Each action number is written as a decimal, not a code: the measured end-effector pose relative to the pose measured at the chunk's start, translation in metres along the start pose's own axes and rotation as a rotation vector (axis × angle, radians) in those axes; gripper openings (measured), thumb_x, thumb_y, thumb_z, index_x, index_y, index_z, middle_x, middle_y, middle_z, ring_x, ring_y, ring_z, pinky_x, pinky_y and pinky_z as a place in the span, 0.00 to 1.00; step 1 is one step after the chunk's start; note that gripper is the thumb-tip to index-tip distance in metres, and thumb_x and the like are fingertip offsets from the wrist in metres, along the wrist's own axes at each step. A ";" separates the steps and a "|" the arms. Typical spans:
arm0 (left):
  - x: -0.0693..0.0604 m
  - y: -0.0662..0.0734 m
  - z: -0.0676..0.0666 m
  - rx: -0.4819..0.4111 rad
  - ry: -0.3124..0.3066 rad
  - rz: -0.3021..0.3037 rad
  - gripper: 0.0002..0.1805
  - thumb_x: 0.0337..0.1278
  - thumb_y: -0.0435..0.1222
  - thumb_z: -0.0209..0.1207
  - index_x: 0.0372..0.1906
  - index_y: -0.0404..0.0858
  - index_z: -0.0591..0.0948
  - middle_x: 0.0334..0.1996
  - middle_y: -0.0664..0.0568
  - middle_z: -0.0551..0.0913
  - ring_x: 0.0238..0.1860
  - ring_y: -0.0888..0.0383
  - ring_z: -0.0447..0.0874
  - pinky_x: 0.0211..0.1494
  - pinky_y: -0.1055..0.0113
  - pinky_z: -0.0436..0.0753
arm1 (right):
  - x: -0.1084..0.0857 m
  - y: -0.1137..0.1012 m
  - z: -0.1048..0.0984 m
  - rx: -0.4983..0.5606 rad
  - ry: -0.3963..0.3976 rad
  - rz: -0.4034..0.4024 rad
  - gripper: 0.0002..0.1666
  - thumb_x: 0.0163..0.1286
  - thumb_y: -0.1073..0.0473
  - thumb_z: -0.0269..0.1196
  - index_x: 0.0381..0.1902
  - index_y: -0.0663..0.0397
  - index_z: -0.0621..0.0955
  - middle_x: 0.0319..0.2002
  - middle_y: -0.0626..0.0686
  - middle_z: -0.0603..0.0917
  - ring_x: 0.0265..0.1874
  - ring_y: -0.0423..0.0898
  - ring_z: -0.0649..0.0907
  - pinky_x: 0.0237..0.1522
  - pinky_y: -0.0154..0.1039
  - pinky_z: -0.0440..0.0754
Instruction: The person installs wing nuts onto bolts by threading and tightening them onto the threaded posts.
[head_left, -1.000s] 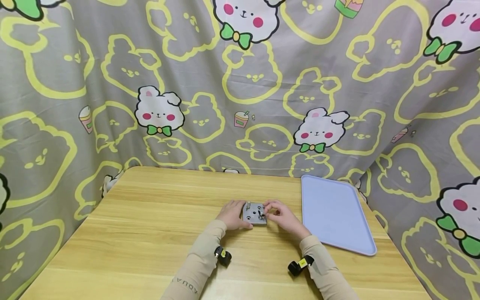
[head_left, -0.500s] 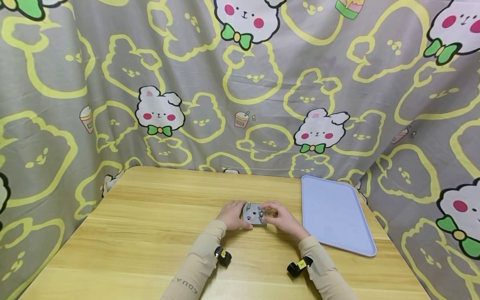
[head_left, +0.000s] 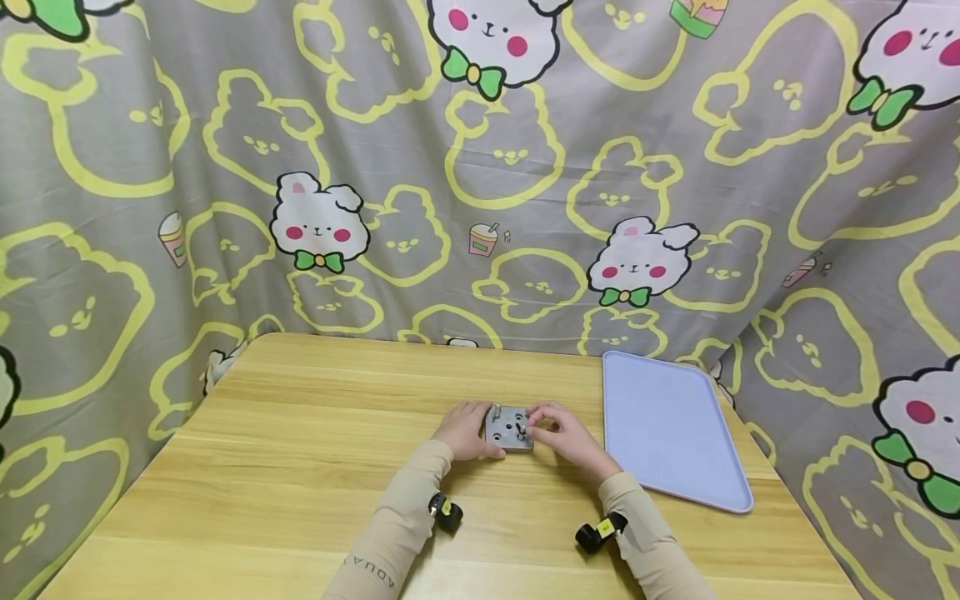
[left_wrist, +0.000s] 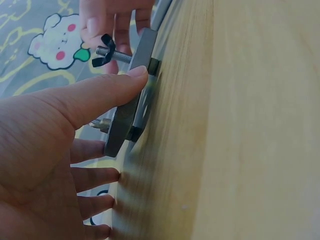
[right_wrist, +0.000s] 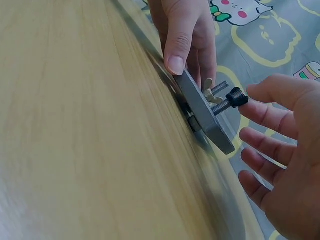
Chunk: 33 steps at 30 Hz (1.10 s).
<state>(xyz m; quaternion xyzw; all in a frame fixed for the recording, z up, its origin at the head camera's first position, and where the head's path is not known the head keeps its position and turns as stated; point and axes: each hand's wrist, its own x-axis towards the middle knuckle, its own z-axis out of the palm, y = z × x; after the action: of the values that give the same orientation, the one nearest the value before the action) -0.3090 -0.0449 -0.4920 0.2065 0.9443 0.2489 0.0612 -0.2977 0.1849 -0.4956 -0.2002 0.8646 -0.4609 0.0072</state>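
Observation:
A square grey metal plate (head_left: pixel 510 441) with several holes lies low over the table, short feet showing under it in the wrist views. My left hand (head_left: pixel 462 431) grips its left side, thumb along the near edge and fingers toward the far side. Out of the plate's right part stands a threaded bolt (left_wrist: pixel 122 57) bearing a black wing nut (right_wrist: pixel 237 97) near its tip. My right hand (head_left: pixel 566 435) pinches that wing nut between thumb and index finger, its other fingers loosely bent. A brass-coloured wing nut (right_wrist: pixel 210 93) sits on another bolt by my left hand.
A pale blue tray (head_left: pixel 675 433) lies on the right of the wooden table (head_left: pixel 300 433). Black cameras (head_left: pixel 447 512) are strapped to both wrists. A patterned grey curtain (head_left: pixel 525 200) hangs behind the table and along its sides.
My right fingers spread around the black wing nut half a second ago and have come together on it again. The plate and my left hand have stayed in place.

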 end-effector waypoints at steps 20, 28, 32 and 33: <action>-0.002 0.001 -0.002 0.002 -0.003 0.012 0.53 0.42 0.54 0.72 0.72 0.36 0.63 0.70 0.41 0.68 0.73 0.39 0.60 0.77 0.44 0.57 | 0.000 0.001 0.001 0.019 -0.013 -0.031 0.17 0.61 0.61 0.68 0.48 0.56 0.79 0.53 0.59 0.81 0.52 0.56 0.77 0.48 0.42 0.76; -0.002 0.002 -0.003 0.014 -0.010 0.008 0.52 0.44 0.55 0.71 0.72 0.36 0.63 0.70 0.42 0.68 0.73 0.39 0.60 0.77 0.45 0.58 | 0.002 0.004 0.002 0.013 -0.040 -0.044 0.19 0.63 0.59 0.67 0.52 0.54 0.81 0.57 0.59 0.79 0.54 0.58 0.77 0.50 0.49 0.78; -0.001 0.001 -0.002 0.017 -0.010 0.009 0.52 0.44 0.56 0.71 0.72 0.36 0.63 0.70 0.41 0.67 0.73 0.40 0.60 0.77 0.45 0.58 | 0.001 0.002 0.002 0.001 -0.028 -0.022 0.13 0.62 0.59 0.68 0.45 0.52 0.82 0.56 0.59 0.79 0.53 0.55 0.77 0.49 0.43 0.77; -0.001 0.001 -0.002 0.015 -0.009 0.010 0.52 0.44 0.55 0.71 0.72 0.36 0.63 0.70 0.41 0.67 0.73 0.40 0.60 0.77 0.45 0.58 | 0.001 0.002 0.002 -0.001 -0.025 -0.014 0.11 0.62 0.59 0.67 0.43 0.52 0.81 0.56 0.59 0.79 0.53 0.55 0.77 0.48 0.42 0.76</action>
<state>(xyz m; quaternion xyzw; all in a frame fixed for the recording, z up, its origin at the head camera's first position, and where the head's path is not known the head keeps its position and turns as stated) -0.3078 -0.0454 -0.4893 0.2127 0.9449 0.2409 0.0628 -0.2987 0.1837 -0.4982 -0.2120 0.8631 -0.4581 0.0144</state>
